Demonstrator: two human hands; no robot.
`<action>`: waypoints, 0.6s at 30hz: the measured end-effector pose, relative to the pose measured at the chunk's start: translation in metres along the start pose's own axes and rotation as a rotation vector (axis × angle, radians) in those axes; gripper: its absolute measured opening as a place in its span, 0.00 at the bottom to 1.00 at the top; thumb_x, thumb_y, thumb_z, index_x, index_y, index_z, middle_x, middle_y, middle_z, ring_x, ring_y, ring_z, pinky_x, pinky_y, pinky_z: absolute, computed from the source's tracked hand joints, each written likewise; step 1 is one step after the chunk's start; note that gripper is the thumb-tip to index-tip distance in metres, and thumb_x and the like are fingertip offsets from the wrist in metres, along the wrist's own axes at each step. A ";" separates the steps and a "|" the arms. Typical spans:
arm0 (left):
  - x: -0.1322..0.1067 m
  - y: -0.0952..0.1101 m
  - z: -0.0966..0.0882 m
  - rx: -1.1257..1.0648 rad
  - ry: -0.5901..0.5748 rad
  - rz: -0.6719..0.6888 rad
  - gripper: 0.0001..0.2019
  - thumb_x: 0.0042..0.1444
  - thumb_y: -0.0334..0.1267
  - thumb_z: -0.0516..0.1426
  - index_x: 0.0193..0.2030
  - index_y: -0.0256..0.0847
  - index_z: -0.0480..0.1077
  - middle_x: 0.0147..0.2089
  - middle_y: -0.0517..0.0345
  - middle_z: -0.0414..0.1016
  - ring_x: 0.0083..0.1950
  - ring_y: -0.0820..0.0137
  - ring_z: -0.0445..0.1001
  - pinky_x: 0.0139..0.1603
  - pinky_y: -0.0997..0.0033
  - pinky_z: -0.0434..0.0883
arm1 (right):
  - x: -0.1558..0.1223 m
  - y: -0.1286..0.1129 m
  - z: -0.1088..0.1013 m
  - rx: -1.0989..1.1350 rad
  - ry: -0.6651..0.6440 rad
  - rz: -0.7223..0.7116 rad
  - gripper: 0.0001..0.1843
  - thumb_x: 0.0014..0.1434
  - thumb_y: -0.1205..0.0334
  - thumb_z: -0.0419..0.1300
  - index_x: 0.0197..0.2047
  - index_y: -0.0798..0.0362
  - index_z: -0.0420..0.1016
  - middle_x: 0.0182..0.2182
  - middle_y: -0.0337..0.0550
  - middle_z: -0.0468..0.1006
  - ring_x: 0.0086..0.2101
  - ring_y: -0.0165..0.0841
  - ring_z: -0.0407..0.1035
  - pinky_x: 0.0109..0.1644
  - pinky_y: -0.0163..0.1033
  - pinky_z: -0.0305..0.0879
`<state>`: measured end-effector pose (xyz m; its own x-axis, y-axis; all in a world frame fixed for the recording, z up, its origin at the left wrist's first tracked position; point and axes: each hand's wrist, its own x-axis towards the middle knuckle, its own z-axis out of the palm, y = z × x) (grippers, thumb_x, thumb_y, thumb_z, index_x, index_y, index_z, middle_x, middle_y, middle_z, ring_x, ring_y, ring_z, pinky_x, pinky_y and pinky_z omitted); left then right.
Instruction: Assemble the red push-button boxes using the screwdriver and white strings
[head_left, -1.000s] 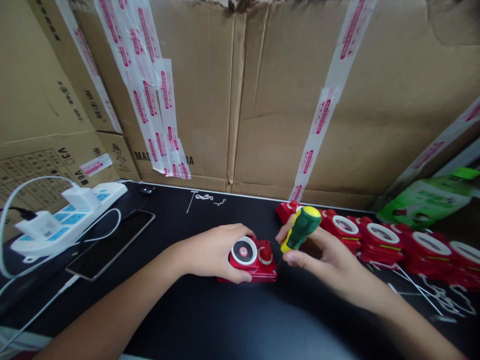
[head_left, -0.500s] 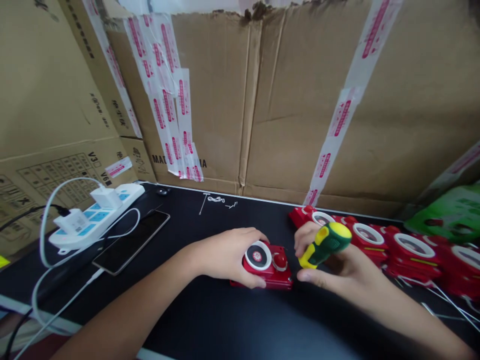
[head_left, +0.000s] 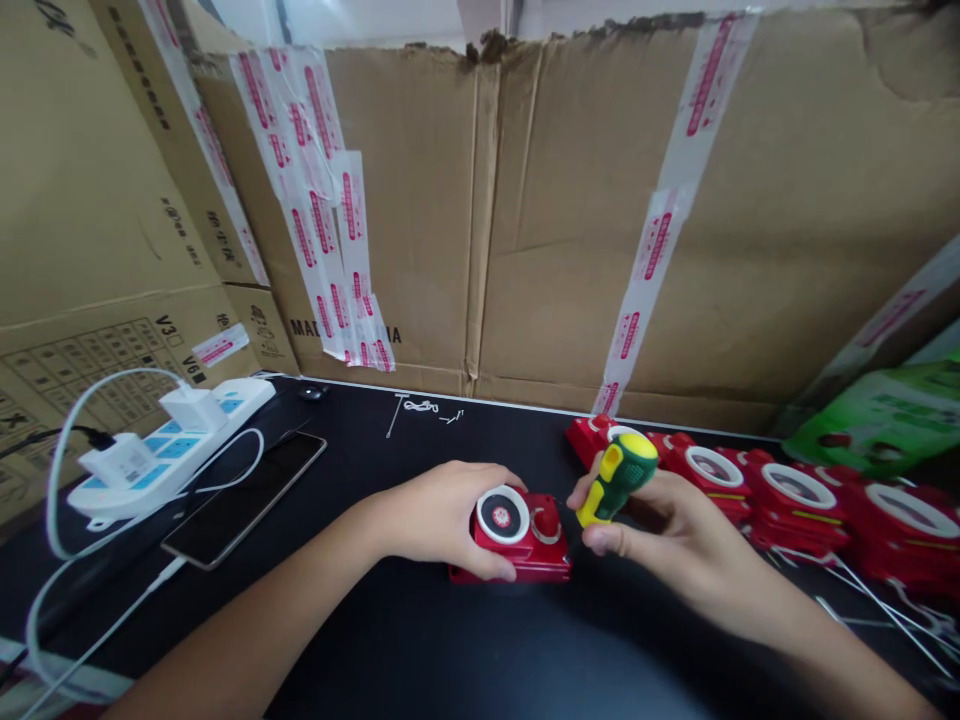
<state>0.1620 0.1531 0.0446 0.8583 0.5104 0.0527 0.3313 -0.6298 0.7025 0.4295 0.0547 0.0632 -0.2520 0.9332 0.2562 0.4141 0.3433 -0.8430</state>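
Red toy point(head_left: 517, 535) mid-surface, near front edge; left hand point(head_left: 439, 515) wraps it, bracing. Right hand point(head_left: 660, 525) pinches screwdriver point(head_left: 619, 478), tip angled toward toy. Row of red toys point(head_left: 795, 495) along right.

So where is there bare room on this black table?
Bare: the stretch between the phone and the left hand, and the near edge below the held red toy. Crowded: right, the row of red toys behind the screwdriver.

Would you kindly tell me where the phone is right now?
In the head view, the phone lies flat at the left of the black table, beside the white power strip.
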 end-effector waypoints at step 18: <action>-0.002 -0.008 -0.001 -0.101 -0.051 0.077 0.33 0.55 0.44 0.73 0.65 0.46 0.68 0.63 0.50 0.74 0.63 0.55 0.76 0.65 0.55 0.73 | 0.003 0.008 0.010 0.193 -0.069 -0.105 0.07 0.64 0.58 0.72 0.45 0.48 0.85 0.43 0.42 0.82 0.43 0.37 0.76 0.49 0.42 0.72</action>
<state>0.1570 0.1579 0.0396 0.8996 0.4302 0.0750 0.2245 -0.6030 0.7655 0.4233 0.0588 0.0519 -0.3470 0.8816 0.3201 0.2088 0.4053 -0.8900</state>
